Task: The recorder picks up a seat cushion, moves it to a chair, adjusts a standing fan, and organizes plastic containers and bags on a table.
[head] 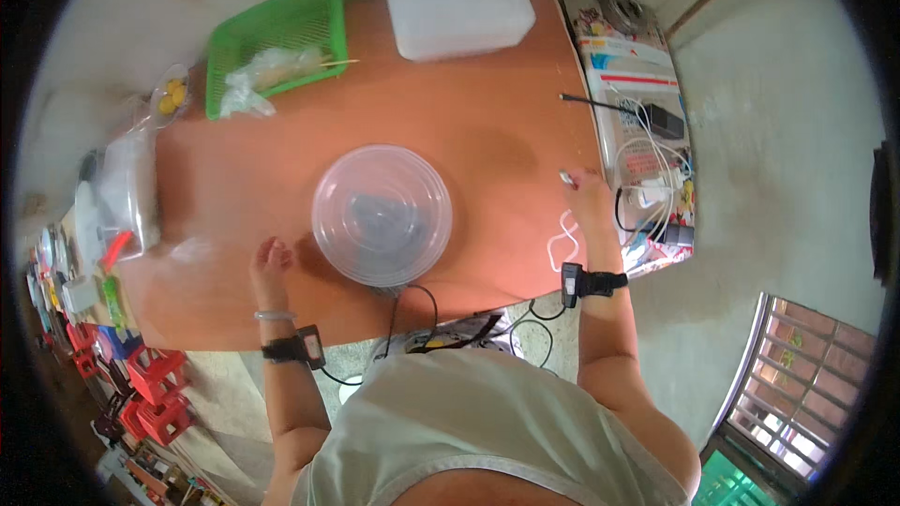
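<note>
A round clear plastic container with dark contents stands on the orange-brown table before me. To its left my left hand is loosely curled over the table and touches no object that I can make out. My right hand is at the table's right side with a small whitish, shiny item at its fingertips; what the item is cannot be told. Just below that hand lies a looped white cord. Each wrist bears a strapped black device with a cable.
A green plastic basket holding a clear bag and a white plastic box stand at the far edge. At left are a small container of yellow items and a clear plastic bag. Adapters and white cables lie at right.
</note>
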Demonstrator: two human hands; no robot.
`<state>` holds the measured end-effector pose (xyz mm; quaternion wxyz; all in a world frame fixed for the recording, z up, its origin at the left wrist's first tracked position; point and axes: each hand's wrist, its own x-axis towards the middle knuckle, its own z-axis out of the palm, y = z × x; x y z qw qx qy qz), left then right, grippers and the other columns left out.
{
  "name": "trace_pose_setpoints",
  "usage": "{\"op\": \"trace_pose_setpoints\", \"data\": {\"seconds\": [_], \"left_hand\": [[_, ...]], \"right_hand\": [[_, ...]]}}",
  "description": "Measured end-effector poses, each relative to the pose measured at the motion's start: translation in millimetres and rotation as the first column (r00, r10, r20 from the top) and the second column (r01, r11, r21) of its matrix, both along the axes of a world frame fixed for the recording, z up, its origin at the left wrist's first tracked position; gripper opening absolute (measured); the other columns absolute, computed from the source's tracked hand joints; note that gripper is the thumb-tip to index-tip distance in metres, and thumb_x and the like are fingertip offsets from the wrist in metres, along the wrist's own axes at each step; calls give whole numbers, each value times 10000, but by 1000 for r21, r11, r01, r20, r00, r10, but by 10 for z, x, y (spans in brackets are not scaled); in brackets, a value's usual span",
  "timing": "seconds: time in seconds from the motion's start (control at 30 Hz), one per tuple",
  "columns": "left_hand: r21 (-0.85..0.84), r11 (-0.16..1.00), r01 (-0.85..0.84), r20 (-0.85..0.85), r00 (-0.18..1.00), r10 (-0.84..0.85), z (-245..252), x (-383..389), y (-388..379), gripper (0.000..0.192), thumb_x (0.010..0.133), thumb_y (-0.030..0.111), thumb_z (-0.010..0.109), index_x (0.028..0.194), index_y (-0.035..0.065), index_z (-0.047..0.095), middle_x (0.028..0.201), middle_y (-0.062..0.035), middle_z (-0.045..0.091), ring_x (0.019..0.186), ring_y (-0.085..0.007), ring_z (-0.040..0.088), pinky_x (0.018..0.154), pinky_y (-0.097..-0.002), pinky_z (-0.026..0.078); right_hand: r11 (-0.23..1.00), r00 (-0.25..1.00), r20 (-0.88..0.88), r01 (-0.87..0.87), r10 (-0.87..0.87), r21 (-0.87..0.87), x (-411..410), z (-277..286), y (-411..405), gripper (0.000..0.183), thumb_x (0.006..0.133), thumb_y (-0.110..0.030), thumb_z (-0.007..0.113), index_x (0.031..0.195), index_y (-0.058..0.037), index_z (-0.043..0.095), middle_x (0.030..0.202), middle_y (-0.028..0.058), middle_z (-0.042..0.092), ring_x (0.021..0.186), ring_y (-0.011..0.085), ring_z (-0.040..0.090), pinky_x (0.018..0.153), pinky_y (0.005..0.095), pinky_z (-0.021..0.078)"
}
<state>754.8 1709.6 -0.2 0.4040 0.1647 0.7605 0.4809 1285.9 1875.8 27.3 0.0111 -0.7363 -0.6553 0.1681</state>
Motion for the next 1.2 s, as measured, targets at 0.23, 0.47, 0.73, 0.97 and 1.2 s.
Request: {"op": "trace_pose_setpoints", "data": {"seconds": [0.23,0.47,0.73,0.97,1.2], "left_hand": [[65,984,163,136,976,-171,-112,264,74,227,883,172,589,1048,17,575,866,-56,628,730,-128,599,622,-242,492],[111,973,203,186,957,-221,-189,286,104,179,886,162,581,979,9,588,823,-49,628,676,-134,602,591,-245,478],[138,990,19,231,972,-51,106,171,-62,204,878,170,590,1000,10,562,847,-56,618,680,-145,600,599,-254,484],[201,980,-4,167,986,-30,487,152,50,183,884,154,583,1000,13,573,854,-57,619,738,-142,601,639,-253,490],[360,928,100,213,959,-186,738,489,730,248,882,177,601,1038,-13,573,867,-57,615,753,-127,593,660,-242,479]], "right_hand": [[987,989,146,-19,-4,158,-261,223,160,484,803,-319,601,1192,-39,535,1167,216,555,1064,367,541,877,416,447],[941,872,-455,-20,183,339,-1184,905,1203,624,789,-375,641,1238,27,478,1216,220,516,1102,307,524,906,381,426],[715,917,-218,-98,336,692,-1699,1867,2781,658,740,-460,661,1224,-39,513,1189,203,528,1124,324,495,942,400,398],[717,962,-203,12,181,697,-2028,2177,3480,745,686,-529,687,1251,-89,481,1271,170,478,1176,327,452,962,450,376],[750,980,1,-151,198,644,-1956,2303,3482,731,646,-568,701,1186,-104,535,1197,139,527,1109,297,508,908,443,413]]}}
